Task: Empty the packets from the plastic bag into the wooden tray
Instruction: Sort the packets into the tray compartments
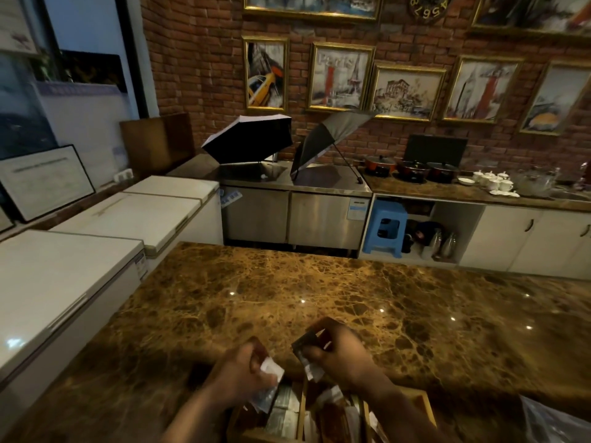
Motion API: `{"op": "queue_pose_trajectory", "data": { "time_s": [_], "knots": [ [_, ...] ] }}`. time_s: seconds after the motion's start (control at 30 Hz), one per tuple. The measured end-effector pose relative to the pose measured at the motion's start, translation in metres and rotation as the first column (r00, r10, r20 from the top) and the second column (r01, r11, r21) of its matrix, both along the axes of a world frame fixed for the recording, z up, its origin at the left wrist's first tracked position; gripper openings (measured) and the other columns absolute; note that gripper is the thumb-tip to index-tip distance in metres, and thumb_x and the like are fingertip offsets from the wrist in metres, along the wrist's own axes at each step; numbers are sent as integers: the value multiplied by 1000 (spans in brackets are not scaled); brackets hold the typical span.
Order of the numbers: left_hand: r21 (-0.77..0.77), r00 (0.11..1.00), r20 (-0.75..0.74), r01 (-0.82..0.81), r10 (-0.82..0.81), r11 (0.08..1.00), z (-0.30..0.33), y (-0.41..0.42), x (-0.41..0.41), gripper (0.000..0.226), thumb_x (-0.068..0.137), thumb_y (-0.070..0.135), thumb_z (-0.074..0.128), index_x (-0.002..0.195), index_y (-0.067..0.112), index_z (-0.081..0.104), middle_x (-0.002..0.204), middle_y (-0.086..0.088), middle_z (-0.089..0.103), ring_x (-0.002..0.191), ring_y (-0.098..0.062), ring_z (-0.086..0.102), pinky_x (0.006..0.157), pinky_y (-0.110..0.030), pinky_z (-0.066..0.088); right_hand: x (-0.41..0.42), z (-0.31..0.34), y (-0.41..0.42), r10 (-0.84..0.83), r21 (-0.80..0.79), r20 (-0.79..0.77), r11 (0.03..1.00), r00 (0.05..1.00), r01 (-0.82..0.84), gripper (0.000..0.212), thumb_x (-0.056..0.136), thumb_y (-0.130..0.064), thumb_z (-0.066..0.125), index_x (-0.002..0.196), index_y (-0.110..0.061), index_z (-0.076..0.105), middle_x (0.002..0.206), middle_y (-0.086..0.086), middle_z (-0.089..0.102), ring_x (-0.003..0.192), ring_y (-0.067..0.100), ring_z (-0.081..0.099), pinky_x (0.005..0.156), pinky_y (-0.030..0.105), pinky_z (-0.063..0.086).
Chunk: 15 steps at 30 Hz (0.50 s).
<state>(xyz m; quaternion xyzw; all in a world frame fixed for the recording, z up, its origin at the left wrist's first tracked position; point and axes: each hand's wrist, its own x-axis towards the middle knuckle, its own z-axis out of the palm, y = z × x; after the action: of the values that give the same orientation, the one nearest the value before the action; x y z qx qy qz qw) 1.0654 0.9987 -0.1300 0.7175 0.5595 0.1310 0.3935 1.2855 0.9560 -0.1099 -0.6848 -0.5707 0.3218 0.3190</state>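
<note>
Wooden tray (425, 402) sits at the near edge of the marble counter (287, 282), packets (283, 410) already in its compartments; plastic bag (556, 420) lies off to the right; left hand (243, 372) pinches a white packet (271, 369), right hand (339, 350) grips a dark one (303, 345), both just above the tray; umbrellas (252, 139) way back.

packets (283, 407) in tray (427, 407), bag (556, 420) right — on counter (287, 298)

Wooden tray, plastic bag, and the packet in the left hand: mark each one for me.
wooden tray (427, 407): head view, on its right-hand rim.
plastic bag (556, 420): head view, on its crinkled clear film at the lower right.
white packet (271, 369): head view, on the part showing beyond the left hand (240, 375).
</note>
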Motion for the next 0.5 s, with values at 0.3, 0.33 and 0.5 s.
{"op": "queue_pose_trajectory", "data": {
  "time_s": [0.3, 0.33, 0.5],
  "knots": [
    [220, 972, -234, 69, -16, 973, 12, -29, 7, 28, 79, 39, 71, 97, 37, 49, 89, 14, 67, 84, -5, 64, 77, -27, 54, -13, -2, -14, 28, -4, 150, 1000, 988, -28, 20, 92, -29, 63, 112, -29, 63, 107, -3, 64, 94, 14, 65, 81, 42, 61],
    [221, 971, -238, 64, -9, 973, 13, -30, 4, 28, 81, 38, 69, 99, 38, 49, 93, 13, 66, 88, -9, 63, 78, -28, 54, -16, -3, -14, 34, 5, 166, 999, 986, -35, 20, 93, -27, 61, 113, -28, 63, 107, -3, 64, 95, 14, 65, 82, 41, 61],
    [210, 973, -211, 133, -87, 969, 10, -29, -12, 22, 79, 27, 64, 86, 39, 48, 83, 6, 66, 82, -17, 66, 72, -34, 53, -27, -5, -11, 66, 19, 207, 997, 976, -72, 26, 97, -17, 56, 122, -20, 60, 106, -5, 57, 99, 13, 59, 78, 22, 51]
  ]
}}
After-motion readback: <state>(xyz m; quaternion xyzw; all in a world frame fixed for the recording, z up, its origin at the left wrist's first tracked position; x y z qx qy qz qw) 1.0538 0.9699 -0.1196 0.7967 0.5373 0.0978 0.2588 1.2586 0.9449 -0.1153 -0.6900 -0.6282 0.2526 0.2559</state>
